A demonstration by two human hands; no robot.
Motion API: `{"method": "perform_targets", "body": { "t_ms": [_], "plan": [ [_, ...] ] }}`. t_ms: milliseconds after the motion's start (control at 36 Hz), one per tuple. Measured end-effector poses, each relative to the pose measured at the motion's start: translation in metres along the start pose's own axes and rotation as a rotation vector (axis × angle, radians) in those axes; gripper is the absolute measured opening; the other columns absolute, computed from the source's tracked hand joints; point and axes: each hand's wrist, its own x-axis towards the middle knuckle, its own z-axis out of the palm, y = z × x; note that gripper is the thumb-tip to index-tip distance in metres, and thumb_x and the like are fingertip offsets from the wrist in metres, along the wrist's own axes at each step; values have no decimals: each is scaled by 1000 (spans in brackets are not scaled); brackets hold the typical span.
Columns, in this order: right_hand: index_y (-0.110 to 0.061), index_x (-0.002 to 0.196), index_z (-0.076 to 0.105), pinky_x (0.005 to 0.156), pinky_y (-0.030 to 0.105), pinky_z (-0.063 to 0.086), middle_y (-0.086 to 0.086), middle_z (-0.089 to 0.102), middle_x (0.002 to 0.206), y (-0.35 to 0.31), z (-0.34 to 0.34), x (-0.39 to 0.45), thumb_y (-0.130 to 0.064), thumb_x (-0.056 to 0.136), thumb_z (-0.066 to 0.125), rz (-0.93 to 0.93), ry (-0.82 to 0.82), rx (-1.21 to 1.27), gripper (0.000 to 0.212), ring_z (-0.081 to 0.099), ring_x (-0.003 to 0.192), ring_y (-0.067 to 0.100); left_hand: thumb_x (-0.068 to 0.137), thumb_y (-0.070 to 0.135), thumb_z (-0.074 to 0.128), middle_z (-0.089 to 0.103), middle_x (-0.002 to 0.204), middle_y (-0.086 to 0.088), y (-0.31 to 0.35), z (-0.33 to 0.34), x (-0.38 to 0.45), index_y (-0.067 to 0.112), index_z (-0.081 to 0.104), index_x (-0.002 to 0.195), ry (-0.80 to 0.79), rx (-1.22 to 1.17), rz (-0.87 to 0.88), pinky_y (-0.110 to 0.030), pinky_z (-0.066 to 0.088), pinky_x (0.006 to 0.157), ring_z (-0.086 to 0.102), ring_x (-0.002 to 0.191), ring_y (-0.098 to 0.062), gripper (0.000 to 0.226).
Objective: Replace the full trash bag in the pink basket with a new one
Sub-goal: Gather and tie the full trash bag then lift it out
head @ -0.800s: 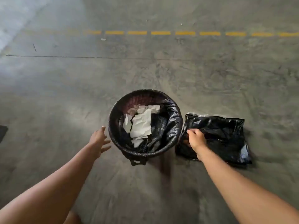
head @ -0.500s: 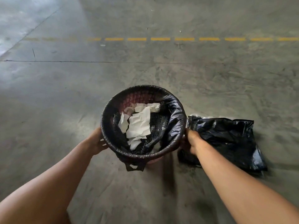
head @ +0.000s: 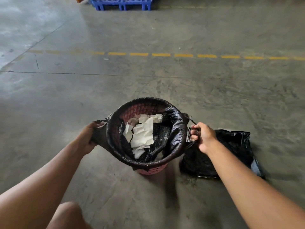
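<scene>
Head view: a pink basket (head: 152, 170) is seen on a concrete floor (head: 165, 83), at the centre of the picture, lined with a full trash bag (head: 173, 138) of black film.
Left hand (head: 87, 138): at 9 o'clock of the basket, fingers (head: 97, 125) clamped on a flap of the bag's rim, which is drawn outward off the basket's edge.
Right hand (head: 203, 138): at 3 o'clock of the basket, fingers closed around a thin handle strip of the same bag, which is pulled taut.
Contents: crumpled white paper (head: 142, 135) is seen inside; the far inner wall of pink lattice is left bare where the liner has slipped.
New bag (head: 231, 151): a folded black bag is laid flat on the floor just beside the basket, at 3 o'clock, partly under the right forearm.
Handling: the load is judged light, being paper only; the film is soft, thin and slippery, and is thought liable to tear if snagged on the lattice. The two opposite rim flaps are judged the best hold, gathered upward together so that nothing is spilled.
Background: a broken yellow line (head: 183, 55) is painted across the floor at 12 o'clock; a blue pallet (head: 122, 4) is seen beyond it.
Writing: no brand, label or lettering can be read.
</scene>
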Motion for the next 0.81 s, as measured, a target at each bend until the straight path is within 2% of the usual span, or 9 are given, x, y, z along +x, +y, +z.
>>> {"method": "perform_targets", "body": {
  "t_ms": [83, 194, 278, 417, 500, 556, 611, 694, 806],
  "plan": [
    [-13, 80, 54, 36, 18, 21, 4, 45, 49, -13, 4, -7, -22, 90, 55, -26, -97, -139, 13, 24, 28, 11, 91, 20, 53, 68, 88, 0, 10, 7, -5, 18, 67, 98, -48, 13, 24, -30, 51, 66, 67, 66, -15, 15],
    [-10, 77, 64, 41, 21, 27, 6, 48, 53, -23, 11, -6, -22, 82, 69, -55, -75, -355, 13, 31, 34, 14, 88, 30, 60, 59, 78, 1, 22, 20, -5, 23, 65, 85, 23, 177, -19, -27, 46, 58, 54, 65, -15, 9],
    [-9, 80, 69, 44, 21, 32, 5, 53, 58, -30, 17, 8, -22, 78, 70, -49, 25, -378, 14, 37, 40, 14, 83, 50, 66, 57, 76, 1, 32, 24, 4, 22, 63, 88, 55, 256, -91, -27, 45, 55, 53, 59, -18, 28],
    [-14, 78, 64, 39, 17, 30, 6, 52, 61, -40, 30, 32, -29, 73, 74, 9, 75, -400, 19, 34, 39, 14, 80, 57, 73, 49, 71, -4, 43, 33, 31, 11, 61, 101, 115, 480, -109, -25, 43, 49, 51, 55, -22, 53],
    [-16, 73, 61, 35, 14, 27, 2, 47, 57, -44, 38, 45, -34, 70, 76, 44, 100, -397, 23, 32, 36, 11, 58, 64, 85, 48, 72, -5, 43, 33, 48, 17, 64, 90, 40, 577, -149, -28, 46, 60, 50, 62, -20, 61],
    [-12, 87, 67, 40, 17, 37, 4, 52, 66, -40, 42, 59, -41, 53, 79, 46, 153, -460, 47, 38, 39, 14, 59, 54, 86, 51, 70, -3, 44, 35, 57, 21, 62, 77, 26, 589, -130, -27, 45, 60, 49, 61, -17, 44],
    [-6, 115, 56, 57, 29, 55, 9, 63, 86, -36, 46, 66, -44, 44, 84, 18, 258, -526, 85, 58, 56, 22, 77, 34, 78, 53, 69, 3, 47, 44, 56, 23, 63, 78, 36, 566, -96, -24, 45, 57, 50, 57, -14, 18],
    [-2, 132, 31, 90, 40, 54, 20, 63, 128, -36, 54, 66, -41, 65, 85, -116, 456, -705, 95, 67, 109, 38, 89, 19, 65, 55, 67, 3, 48, 51, 64, 20, 65, 82, 62, 511, -36, -20, 46, 43, 53, 51, -13, 7],
    [-4, 149, 27, 93, 38, 52, 18, 60, 136, -51, 58, 66, -47, 66, 83, -178, 453, -970, 109, 63, 119, 37, 91, 9, 56, 50, 62, -6, 48, 49, 73, 11, 58, 74, 106, 598, 51, -21, 38, 43, 48, 46, -18, 17]
  ]
}}
